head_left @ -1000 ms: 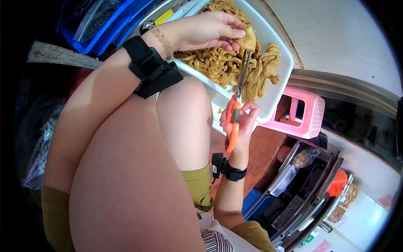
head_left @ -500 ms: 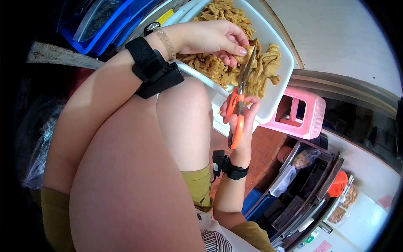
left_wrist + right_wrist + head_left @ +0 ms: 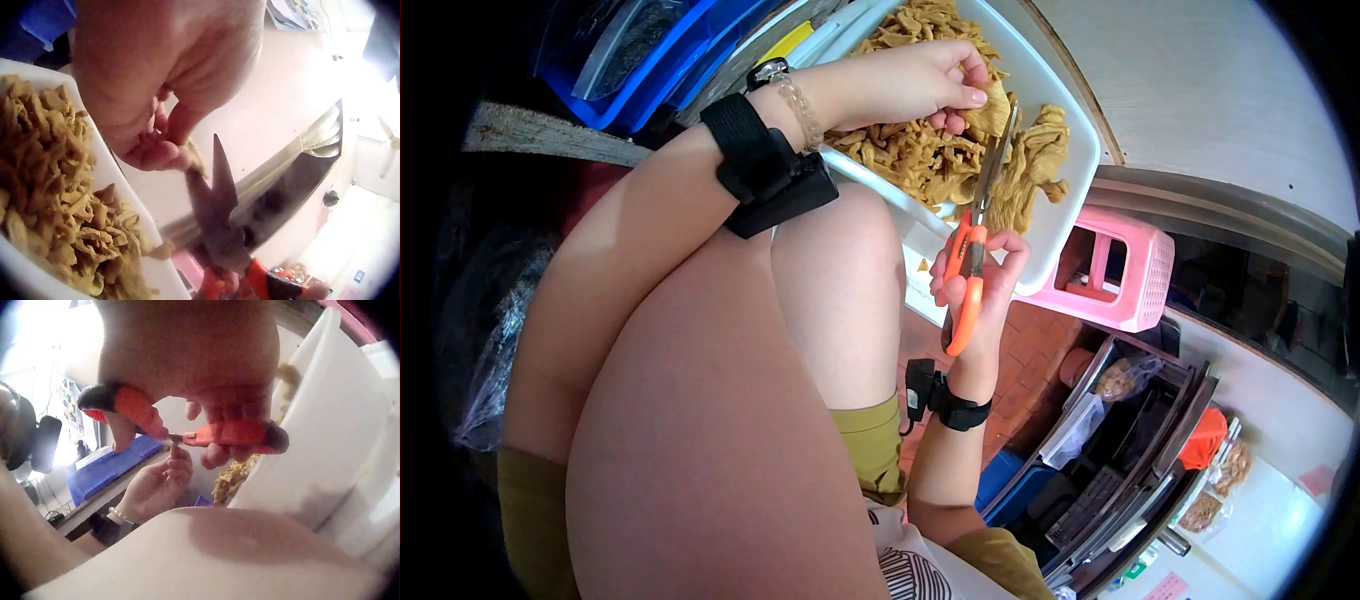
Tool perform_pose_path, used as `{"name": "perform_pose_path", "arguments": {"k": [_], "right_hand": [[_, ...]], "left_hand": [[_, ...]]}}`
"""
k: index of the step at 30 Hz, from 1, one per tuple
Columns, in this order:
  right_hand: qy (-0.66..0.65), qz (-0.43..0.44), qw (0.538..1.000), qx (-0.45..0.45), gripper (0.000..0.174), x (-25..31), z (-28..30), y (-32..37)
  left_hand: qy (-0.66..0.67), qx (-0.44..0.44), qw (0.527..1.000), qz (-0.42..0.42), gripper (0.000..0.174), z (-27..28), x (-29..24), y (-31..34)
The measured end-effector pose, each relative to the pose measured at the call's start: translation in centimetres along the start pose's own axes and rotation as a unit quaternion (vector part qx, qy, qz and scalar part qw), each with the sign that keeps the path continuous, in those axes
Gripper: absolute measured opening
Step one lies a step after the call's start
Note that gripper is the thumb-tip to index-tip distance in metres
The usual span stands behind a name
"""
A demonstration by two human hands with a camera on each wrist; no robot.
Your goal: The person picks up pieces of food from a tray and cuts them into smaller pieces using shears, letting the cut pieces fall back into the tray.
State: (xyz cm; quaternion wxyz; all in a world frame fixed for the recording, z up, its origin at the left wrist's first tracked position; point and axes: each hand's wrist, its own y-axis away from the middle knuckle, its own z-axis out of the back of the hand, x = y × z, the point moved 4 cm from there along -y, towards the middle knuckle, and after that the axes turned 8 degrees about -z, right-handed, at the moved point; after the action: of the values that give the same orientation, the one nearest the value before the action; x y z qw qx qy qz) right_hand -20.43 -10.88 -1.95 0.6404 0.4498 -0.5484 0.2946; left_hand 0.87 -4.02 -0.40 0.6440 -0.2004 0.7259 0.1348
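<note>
My left hand (image 3: pixel 915 85) pinches a thin tan food piece (image 3: pixel 990 115) between thumb and fingers, above a white tub (image 3: pixel 1040 75). My right hand (image 3: pixel 1000 285) grips orange-handled scissors (image 3: pixel 966 310), its fingers at the handles. The scissor blades (image 3: pixel 215 206) stand apart in the left wrist view, with one tip right at the pinched piece. Small cut tan strips (image 3: pixel 930 155) heap up in the tub. Larger wrinkled tan pieces (image 3: pixel 1035 160) lie along its right side, partly behind the blades.
A pink plastic stool (image 3: pixel 1135 275) stands just beyond the tub. Blue crates (image 3: pixel 660 60) are at the upper left, near a wooden board (image 3: pixel 550 130). My bare knee (image 3: pixel 840 235) is close to the tub's near side. Shelving (image 3: pixel 1120 450) fills the lower right.
My left hand dipped toward the blades with the piece, then rose slightly, and more of the piece shows again. The scissors moved a little to the right.
</note>
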Motion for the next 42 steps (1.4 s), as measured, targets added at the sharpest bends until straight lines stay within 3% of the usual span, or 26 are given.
{"name": "perform_pose_path", "arguments": {"k": [5, 13, 15, 24, 27, 33, 35, 37, 42], "right_hand": [[0.034, -0.049, 0.997, -0.056, 0.060, -0.7, 0.7, 0.0], [0.052, -0.029, 0.996, -0.063, 0.061, -0.6, 0.8, 0.2], [0.081, -0.011, 0.995, -0.058, 0.061, -0.4, 0.8, 0.3], [0.085, -0.024, 0.996, -0.030, 0.061, -0.2, 0.4, 0.1], [0.093, -0.058, 0.992, -0.067, 0.062, -0.4, 0.7, 0.4], [-0.006, -0.067, 0.995, -0.068, 0.062, -1.4, 0.7, 0.9], [0.019, -0.007, 0.997, -0.075, 0.056, -1.5, 0.9, 0.8], [0.036, -0.002, 0.996, -0.082, 0.056, -1.5, 1.0, 0.9], [0.041, 0.035, 0.994, -0.092, 0.056, -1.3, 0.7, 0.7]], "left_hand": [[0.020, -0.004, 1.000, 0.004, 0.026, -0.1, -0.3, 0.1], [0.014, -0.007, 1.000, -0.010, 0.032, -0.3, -0.4, 0.3], [-0.003, 0.029, 0.999, 0.014, 0.034, -0.3, -0.4, 0.3], [-0.051, 0.076, 0.995, 0.025, 0.031, -0.6, 0.1, 0.4], [-0.055, 0.069, 0.996, 0.028, 0.030, -0.7, -0.1, 0.4], [-0.054, 0.056, 0.997, 0.022, 0.031, -0.4, -0.4, 0.4], [-0.041, 0.053, 0.998, 0.016, 0.033, -0.5, -0.3, 0.3], [-0.028, 0.048, 0.998, 0.009, 0.035, -0.5, -0.3, 0.2], [0.100, 0.079, 0.989, 0.081, 0.032, -0.5, 0.1, 0.5]]}}
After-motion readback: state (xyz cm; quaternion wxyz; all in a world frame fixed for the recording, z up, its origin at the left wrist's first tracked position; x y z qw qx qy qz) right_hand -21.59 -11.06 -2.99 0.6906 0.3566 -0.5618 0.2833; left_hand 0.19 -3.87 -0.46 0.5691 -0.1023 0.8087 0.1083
